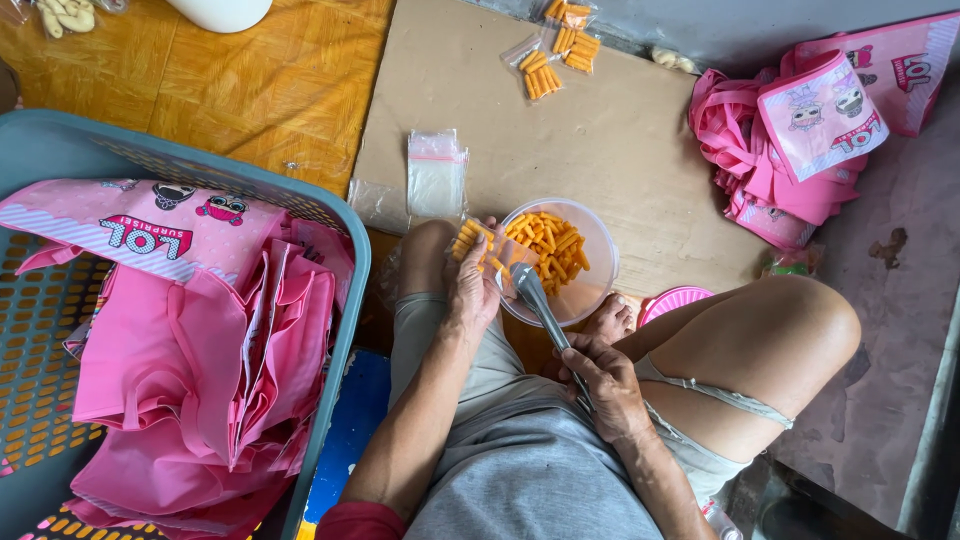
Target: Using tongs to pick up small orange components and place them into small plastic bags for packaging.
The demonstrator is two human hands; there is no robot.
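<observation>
Two hands: left (472, 285) gripping seemingly half-filled snack bag (478, 243), right (605, 385) clenched around spoon (535, 300) over bowl (590, 285).

Head view, steeply downward, close.

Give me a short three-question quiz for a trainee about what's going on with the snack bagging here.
1. Which hand holds the metal spoon?
2. True or false: the clear bowl of orange snack sticks sits inside the grey basket.
3. Where does the stack of empty zip bags lie? A. on the cardboard sheet B. in the bowl C. on the pink bags

Key
1. The right hand; the left hand holds a small clear bag with sticks in it.
2. False; it is on the floor between the person's legs.
3. A
</observation>
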